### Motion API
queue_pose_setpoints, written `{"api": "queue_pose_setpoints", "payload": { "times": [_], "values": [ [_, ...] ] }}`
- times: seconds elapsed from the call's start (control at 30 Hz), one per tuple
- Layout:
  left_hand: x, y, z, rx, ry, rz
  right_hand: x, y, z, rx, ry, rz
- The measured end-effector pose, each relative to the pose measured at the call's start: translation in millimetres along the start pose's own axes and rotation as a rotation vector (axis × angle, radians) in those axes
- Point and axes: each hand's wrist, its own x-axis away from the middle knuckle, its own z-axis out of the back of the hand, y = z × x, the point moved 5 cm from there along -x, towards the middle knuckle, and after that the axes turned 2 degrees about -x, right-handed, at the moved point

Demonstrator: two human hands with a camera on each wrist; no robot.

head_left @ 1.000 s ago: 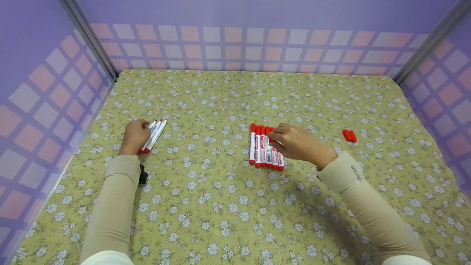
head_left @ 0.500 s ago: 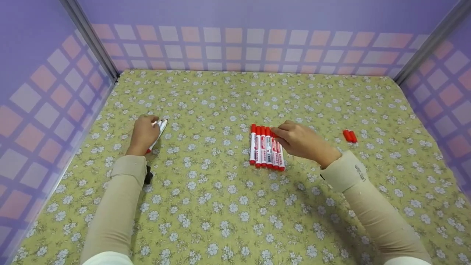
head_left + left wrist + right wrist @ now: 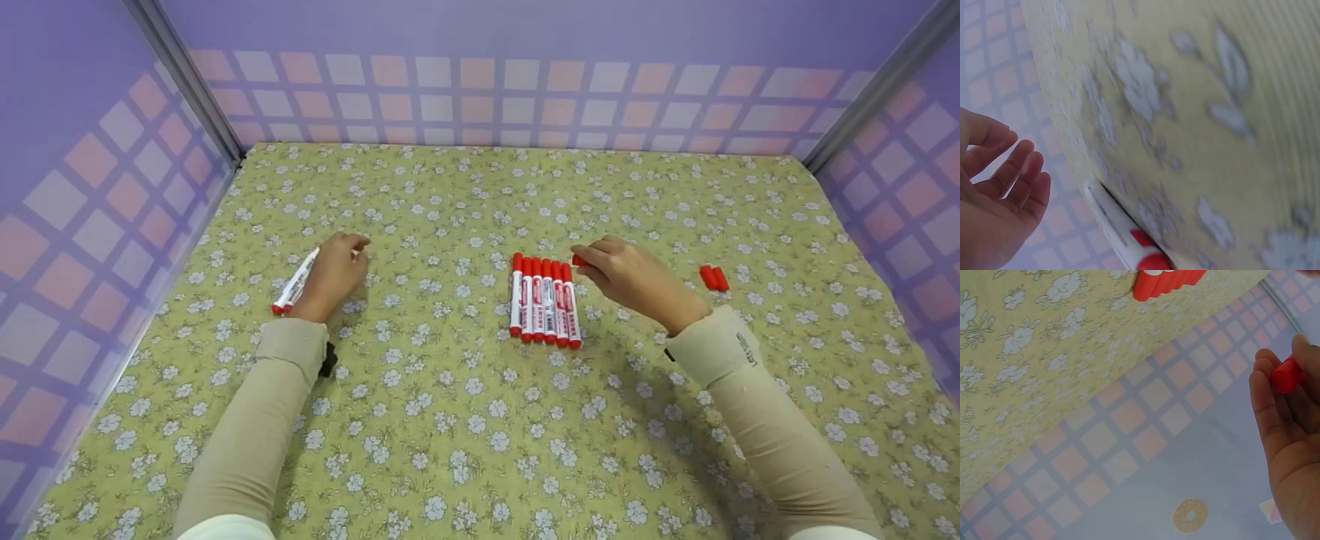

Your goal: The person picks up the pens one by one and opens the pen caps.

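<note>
In the head view my right hand (image 3: 630, 277) is just right of a row of several capped red-and-white markers (image 3: 537, 300). It pinches a small red marker cap (image 3: 1287, 376) between thumb and fingertips, raised off the cloth in the right wrist view. My left hand (image 3: 330, 274) is over the left part of the table, fingers loosely bent with nothing visible between them in the left wrist view. Uncapped white markers (image 3: 298, 285) with red ends lie beside it, partly covered by the hand. One such marker (image 3: 1120, 228) shows close below the fingers.
Two loose red caps (image 3: 713, 277) lie side by side on the right. A yellow floral cloth (image 3: 450, 420) covers the table. Purple checked panels (image 3: 480, 90) close in the back and both sides.
My left hand has moved right across the uncapped markers, exposing those on its left. My right hand has drawn slightly right, away from the marker row, and the red cap now shows in its fingers.
</note>
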Motion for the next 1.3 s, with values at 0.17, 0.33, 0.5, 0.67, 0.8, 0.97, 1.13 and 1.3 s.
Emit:
{"api": "queue_pose_setpoints", "payload": {
  "times": [0.17, 0.33, 0.5, 0.67, 0.8, 0.97, 1.13, 1.3],
  "values": [
    [1.0, 17.5, -12.5, -0.006, -0.011, -0.039, 4.3, 10.8, 2.0, 0.023, 0.02, -0.046],
    [4.3, 36.6, -24.5, -0.021, -0.038, -0.074, 10.3, 23.1, 4.4, 0.014, 0.036, -0.099],
    [8.1, 53.1, -35.4, -0.002, -0.065, -0.11, 18.2, 36.2, 5.6, -0.017, 0.048, -0.16],
    [12.8, 66.4, -45.8, 0.033, -0.093, -0.14, 28.8, 49.5, 7.3, -0.032, 0.076, -0.191],
    [17.8, 78.0, -53.6, 0.036, -0.112, -0.183, 36.7, 60.1, 8.0, -0.024, 0.082, -0.234],
    [24.2, 93.3, -64.7, 0.03, -0.142, -0.236, 44.4, 72.2, 8.8, -0.003, 0.094, -0.279],
    [30.6, 107.6, -75.2, 0.034, -0.163, -0.271, 53.0, 84.3, 11.8, -0.019, 0.124, -0.346],
    [36.6, 119.5, -84.3, 0.025, -0.173, -0.315, 62.1, 95.0, 16.1, -0.033, 0.149, -0.414]
  ]
}}
